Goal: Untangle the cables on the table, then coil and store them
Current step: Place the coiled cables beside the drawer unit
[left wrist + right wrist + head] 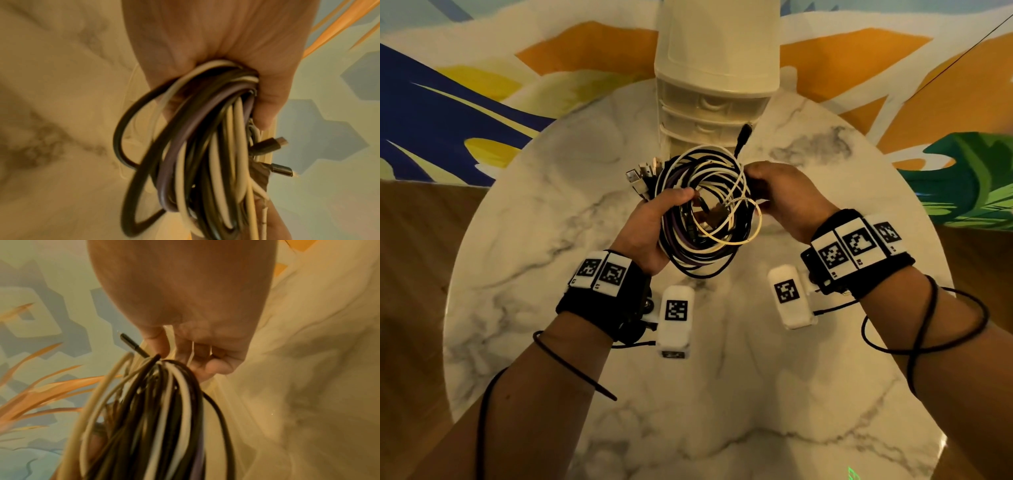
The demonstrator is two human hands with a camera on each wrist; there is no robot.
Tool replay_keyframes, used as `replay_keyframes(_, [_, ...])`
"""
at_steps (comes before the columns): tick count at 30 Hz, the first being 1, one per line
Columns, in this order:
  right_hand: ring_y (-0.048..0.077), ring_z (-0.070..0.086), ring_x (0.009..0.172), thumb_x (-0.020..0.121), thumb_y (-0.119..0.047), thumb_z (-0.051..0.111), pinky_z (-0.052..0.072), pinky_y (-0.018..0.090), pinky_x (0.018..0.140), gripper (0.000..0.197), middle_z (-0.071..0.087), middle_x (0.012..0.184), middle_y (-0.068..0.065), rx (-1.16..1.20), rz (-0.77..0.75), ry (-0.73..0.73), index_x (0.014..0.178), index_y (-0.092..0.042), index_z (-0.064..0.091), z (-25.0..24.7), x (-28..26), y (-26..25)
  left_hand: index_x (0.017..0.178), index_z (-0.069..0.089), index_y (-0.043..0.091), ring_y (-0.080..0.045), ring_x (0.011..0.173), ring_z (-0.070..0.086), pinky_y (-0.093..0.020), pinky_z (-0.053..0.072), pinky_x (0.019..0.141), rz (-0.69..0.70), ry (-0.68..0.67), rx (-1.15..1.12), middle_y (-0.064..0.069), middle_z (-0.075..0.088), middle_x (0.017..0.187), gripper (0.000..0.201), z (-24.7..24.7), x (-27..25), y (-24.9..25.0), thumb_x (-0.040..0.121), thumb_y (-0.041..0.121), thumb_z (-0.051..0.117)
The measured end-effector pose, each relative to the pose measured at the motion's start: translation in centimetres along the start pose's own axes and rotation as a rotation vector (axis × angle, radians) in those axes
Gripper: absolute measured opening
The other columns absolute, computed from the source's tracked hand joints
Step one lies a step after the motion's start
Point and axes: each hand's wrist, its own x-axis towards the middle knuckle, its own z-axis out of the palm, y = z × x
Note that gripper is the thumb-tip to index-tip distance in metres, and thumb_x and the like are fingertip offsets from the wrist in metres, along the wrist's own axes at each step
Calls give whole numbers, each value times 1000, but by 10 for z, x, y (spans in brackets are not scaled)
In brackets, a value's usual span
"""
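Note:
A coiled bundle of black, white and purple cables (705,219) hangs in the air above the marble table (551,240). My left hand (654,222) grips the bundle's left side, thumb across the loops; the left wrist view shows the cable bundle (205,146) clamped in the left hand (236,56). My right hand (780,195) pinches the bundle's right side, and in the right wrist view the cables (164,402) hang from the curled fingers (205,353). Several metal plugs (643,174) fan out at the upper left. One black plug (744,135) sticks up at the top.
A white plastic drawer unit (715,92) stands at the table's far edge, right behind the bundle. Wood floor and a painted wall surround the round table.

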Motion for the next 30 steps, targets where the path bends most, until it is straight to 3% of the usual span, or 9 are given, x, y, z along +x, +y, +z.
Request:
replay_keyframes(3, [14,56,71,93,-20,52,39,24,59,19,66,79,4,-97,-122,14,87,-17,70,-8,-4,2,96,63,7,-24,82,68,-35,55,73,9,-20,-7,-8,69,85,16,0,0,-1,85,16,56])
replay_keyframes(6, [7,58,66,94,-17,55,42,18,56,16,67,73,-4,-165,-232,87,87,-18,69,-12,-5,1,92,63,7,-22,81,68,-34,55,72,10,-48,-1,-6,70,82,16,3,0,-1,84,17,55])
replay_keyframes(10, [13,64,70,92,-11,57,54,29,66,11,70,81,2,-13,-252,80,93,-13,68,-11,-3,-4,90,64,7,-21,80,68,-32,55,74,-4,-91,9,-7,70,82,15,8,-1,0,83,18,55])
replay_keyframes(13, [12,62,69,94,-12,52,52,25,63,18,67,83,4,52,-239,60,97,-13,69,-9,-4,-12,87,64,7,-21,77,68,-31,56,71,-17,-114,20,-6,70,80,14,9,-4,0,83,17,55])
replay_keyframes(17, [11,66,74,94,-30,57,54,25,71,23,72,84,2,-139,-272,0,93,-13,73,-6,-6,-20,87,64,5,-23,78,67,-33,56,72,-32,-117,35,-9,68,82,18,8,-4,-3,82,19,55])
replay_keyframes(20, [16,68,75,89,-30,64,55,30,76,26,73,87,11,-282,-277,-63,92,-5,71,-5,-2,-25,87,65,6,-23,78,68,-32,55,70,-47,-142,52,-11,69,83,18,6,-5,-4,84,19,53])
replay_keyframes(24, [9,66,66,89,-27,65,53,23,71,18,72,79,5,-387,-282,-94,84,-11,73,-7,0,-34,92,64,6,-23,77,68,-31,55,68,-33,-140,83,-10,70,83,16,5,-6,-5,84,17,55])
replay_keyframes(30, [26,68,78,88,-31,63,55,38,81,26,73,80,11,-561,-344,-87,83,-9,75,1,3,-44,94,64,6,-22,80,67,-32,55,71,-21,-102,120,-9,68,85,20,2,-4,-3,80,18,57])
